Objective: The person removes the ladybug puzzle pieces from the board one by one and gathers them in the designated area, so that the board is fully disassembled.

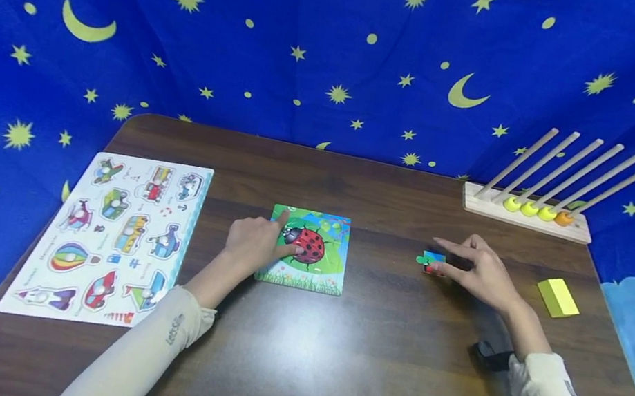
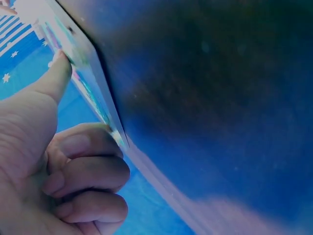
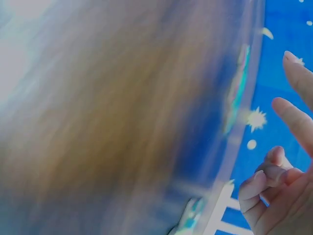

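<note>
A square ladybug jigsaw puzzle (image 1: pixel 322 276) lies on the table, and my left hand (image 1: pixel 252 243) rests on its left side. Thumb and index finger are spread over the picture. In the left wrist view, one finger of the left hand (image 2: pixel 29 122) touches the board's face, while three others are curled beside its edge. To the right, a small green, blue and red puzzle piece (image 1: pixel 433 258) lies at the fingertips of my right hand (image 1: pixel 481 274). Its thumb and index finger stand apart around the piece; the right hand (image 3: pixel 286 166) has its fingers spread in the right wrist view.
A white peg puzzle board (image 1: pixel 46 251) with vehicle pictures lies at the left. A wooden rod stand (image 1: pixel 528 219) with yellow and orange beads stands at the back right. A yellow block (image 1: pixel 557 298) lies right of the right hand. A starry blue curtain (image 1: pixel 299 6) hangs behind the table.
</note>
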Tool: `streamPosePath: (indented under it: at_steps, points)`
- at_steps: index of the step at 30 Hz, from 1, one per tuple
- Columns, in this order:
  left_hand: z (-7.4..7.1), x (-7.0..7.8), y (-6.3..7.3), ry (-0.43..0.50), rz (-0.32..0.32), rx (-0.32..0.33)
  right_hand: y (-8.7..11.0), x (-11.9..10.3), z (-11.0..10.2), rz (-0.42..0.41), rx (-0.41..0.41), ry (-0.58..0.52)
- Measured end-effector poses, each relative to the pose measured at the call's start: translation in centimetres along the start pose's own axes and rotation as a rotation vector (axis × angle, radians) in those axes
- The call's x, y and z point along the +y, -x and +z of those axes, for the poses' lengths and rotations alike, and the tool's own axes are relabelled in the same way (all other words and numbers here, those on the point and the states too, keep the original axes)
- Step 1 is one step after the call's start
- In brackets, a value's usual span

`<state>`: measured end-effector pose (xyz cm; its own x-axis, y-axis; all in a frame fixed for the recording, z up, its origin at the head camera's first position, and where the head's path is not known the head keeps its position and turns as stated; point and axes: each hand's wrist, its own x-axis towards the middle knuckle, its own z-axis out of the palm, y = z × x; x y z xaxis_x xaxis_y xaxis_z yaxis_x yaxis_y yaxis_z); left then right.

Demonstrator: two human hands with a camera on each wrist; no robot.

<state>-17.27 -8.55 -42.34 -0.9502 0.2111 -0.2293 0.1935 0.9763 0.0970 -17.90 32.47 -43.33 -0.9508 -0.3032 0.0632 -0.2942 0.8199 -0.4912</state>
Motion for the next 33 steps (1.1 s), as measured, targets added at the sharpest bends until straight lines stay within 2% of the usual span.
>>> streamPosePath:
  at_steps: [3,10,17,21,24,27,33]
  points:
    - [0.0,-0.2,-0.1,0.032,-0.005,-0.001,-0.4,-1.0,0.3,-0.016,-0.011,-0.02]
    - [-0.1,-1.5,0.2,0.108,-0.009,0.014,-1.7,-3.9,1.8,-0.127,-0.037,-0.092]
    - [0.1,-3.2,0.4,0.102,-0.011,-0.005,-3.6,-7.3,3.9,-0.186,-0.084,-0.169]
    - [0.2,-3.7,0.5,0.112,-0.017,-0.044,-4.5,-9.4,5.2,-0.201,-0.131,-0.241]
    - [0.2,-3.8,0.6,0.114,-0.02,-0.046,-5.0,-10.9,6.0,-0.204,-0.174,-0.273]
    - [0.3,-3.8,0.6,0.086,-0.019,-0.031,-5.7,-12.3,6.8,-0.219,-0.201,-0.252]
    - [0.3,-3.4,0.3,0.045,-0.017,-0.022,-7.4,-14.6,8.2,-0.256,-0.249,-0.13]
